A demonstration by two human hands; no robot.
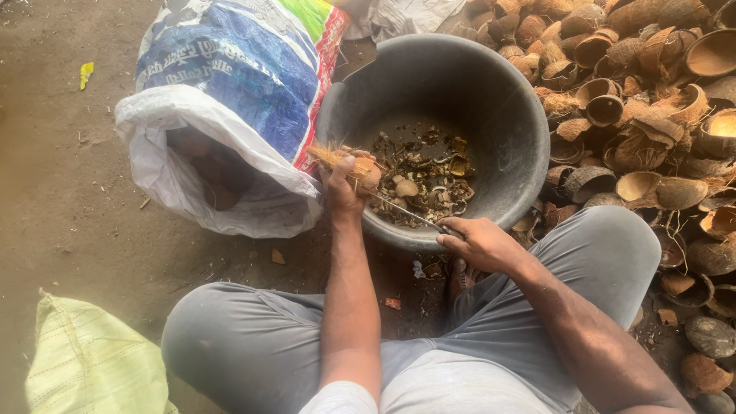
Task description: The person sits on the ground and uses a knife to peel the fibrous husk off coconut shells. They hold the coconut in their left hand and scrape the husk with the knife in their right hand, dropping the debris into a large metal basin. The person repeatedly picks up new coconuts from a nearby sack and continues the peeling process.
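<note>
White sack (230, 115) printed blue, red, green upper left, pale green sack (88, 360) lower left

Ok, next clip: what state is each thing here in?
Left hand: closed around a fibrous coconut piece over the tub.
Right hand: gripping a thin metal tool.
Grey tub: upright, shell scraps at the bottom.
Printed sack: lying on its side, mouth open.
Coconut shells: empty halves, piled.

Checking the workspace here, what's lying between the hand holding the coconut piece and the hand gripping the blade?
In the head view, only the thin metal blade spans from right hand to left hand, above the basin's rim.
</note>
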